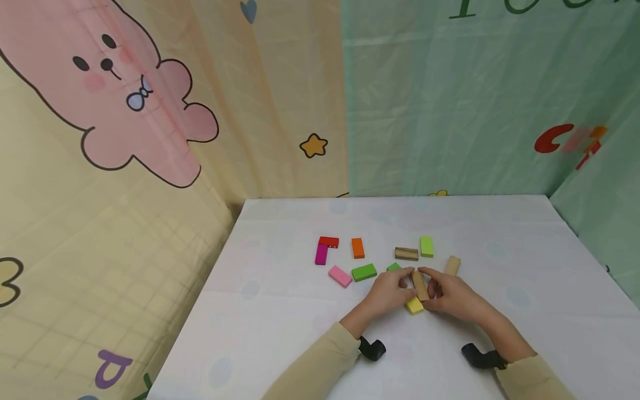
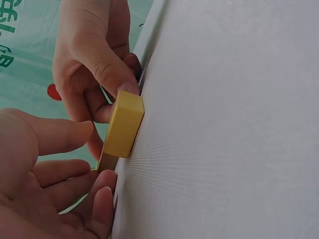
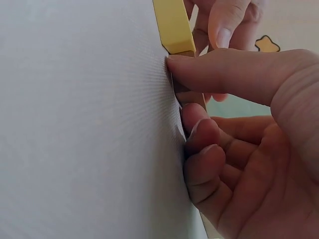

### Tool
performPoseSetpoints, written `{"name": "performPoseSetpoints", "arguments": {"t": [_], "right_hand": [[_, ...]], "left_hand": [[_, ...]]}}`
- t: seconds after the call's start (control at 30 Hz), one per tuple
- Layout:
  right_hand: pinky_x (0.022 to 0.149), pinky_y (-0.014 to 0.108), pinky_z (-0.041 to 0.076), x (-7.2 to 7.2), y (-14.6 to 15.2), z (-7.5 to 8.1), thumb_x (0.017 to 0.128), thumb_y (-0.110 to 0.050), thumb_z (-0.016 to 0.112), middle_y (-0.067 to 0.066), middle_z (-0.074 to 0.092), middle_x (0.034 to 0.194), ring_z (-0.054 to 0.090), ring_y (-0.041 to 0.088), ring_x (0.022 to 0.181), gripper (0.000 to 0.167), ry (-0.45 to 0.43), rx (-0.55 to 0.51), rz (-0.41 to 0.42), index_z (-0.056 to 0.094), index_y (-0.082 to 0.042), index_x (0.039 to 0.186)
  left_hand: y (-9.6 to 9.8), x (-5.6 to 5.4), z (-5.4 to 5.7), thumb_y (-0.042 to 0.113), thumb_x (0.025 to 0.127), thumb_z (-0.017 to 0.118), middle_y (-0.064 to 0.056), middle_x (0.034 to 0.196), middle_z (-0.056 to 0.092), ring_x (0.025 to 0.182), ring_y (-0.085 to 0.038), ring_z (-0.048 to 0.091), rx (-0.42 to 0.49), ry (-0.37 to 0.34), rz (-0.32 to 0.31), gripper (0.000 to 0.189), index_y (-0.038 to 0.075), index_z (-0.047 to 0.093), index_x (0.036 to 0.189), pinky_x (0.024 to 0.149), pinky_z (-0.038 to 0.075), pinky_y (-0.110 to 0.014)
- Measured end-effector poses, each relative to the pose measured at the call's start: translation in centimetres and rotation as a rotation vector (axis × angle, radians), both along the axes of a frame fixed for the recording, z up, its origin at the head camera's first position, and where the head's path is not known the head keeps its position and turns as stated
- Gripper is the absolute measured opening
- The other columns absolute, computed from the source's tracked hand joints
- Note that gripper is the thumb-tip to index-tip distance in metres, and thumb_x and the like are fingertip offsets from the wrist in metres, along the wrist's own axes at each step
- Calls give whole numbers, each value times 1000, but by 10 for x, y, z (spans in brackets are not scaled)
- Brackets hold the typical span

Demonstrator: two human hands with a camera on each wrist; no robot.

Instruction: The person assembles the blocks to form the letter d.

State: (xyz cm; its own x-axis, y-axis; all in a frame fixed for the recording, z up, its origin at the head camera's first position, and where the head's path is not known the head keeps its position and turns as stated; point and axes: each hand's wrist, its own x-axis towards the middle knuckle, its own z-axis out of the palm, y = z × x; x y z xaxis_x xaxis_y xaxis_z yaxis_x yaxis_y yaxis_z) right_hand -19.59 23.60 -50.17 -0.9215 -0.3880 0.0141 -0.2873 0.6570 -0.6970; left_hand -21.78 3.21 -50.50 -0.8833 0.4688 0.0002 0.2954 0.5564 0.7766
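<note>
A plain wooden block (image 1: 419,285) lies between the two hands on the white table. My right hand (image 1: 452,297) holds it lengthwise, thumb at the near end and index finger at the far end. On its other side, my left hand (image 1: 390,291) has its index finger near the far end. In the left wrist view that hand's thumb (image 2: 65,135) stands apart from its loosely bent fingers. A yellow block (image 1: 414,305) lies right at the wooden block's near end, seen large beside the right thumb (image 3: 194,67) in the right wrist view. Fingers partly cover the wooden block.
Behind the hands lie a half-hidden green block (image 1: 394,267), a brown block (image 1: 406,254), a lime block (image 1: 426,246) and another wooden block (image 1: 452,265). Leftward are green (image 1: 364,272), pink (image 1: 340,276), orange (image 1: 358,248), magenta (image 1: 321,254) and red (image 1: 328,242) blocks.
</note>
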Motion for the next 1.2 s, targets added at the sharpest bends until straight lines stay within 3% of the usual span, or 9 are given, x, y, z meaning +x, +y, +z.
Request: {"name": "performPoseSetpoints", "arguments": {"t": [0.17, 0.53, 1.2], "right_hand": [[58, 27, 44, 1, 0, 3, 78, -12, 85, -2, 55, 76, 50, 11, 64, 73, -33, -3, -29, 48, 3, 139], [56, 27, 42, 0, 0, 1, 76, -14, 87, -3, 53, 73, 49, 12, 63, 74, -15, 18, -69, 50, 2, 137], [57, 27, 43, 1, -2, 2, 77, -14, 87, -3, 54, 73, 49, 11, 63, 74, -16, 31, -61, 49, 3, 139]], "left_hand": [[2, 0, -2, 20, 91, 75, 9, 81, 56, 70, -3, 50, -5, 12, -10, 49, 14, 62, 138, 57, 43, -19], [4, 0, -9, 25, 85, 84, 7, 86, 57, 76, -2, 49, 3, 66, -17, 55, 18, 64, 136, 59, 40, -18], [7, 7, -11, 26, 82, 86, 9, 88, 59, 78, -2, 49, 19, 91, 62, 57, 19, 66, 135, 60, 40, -17]]}}
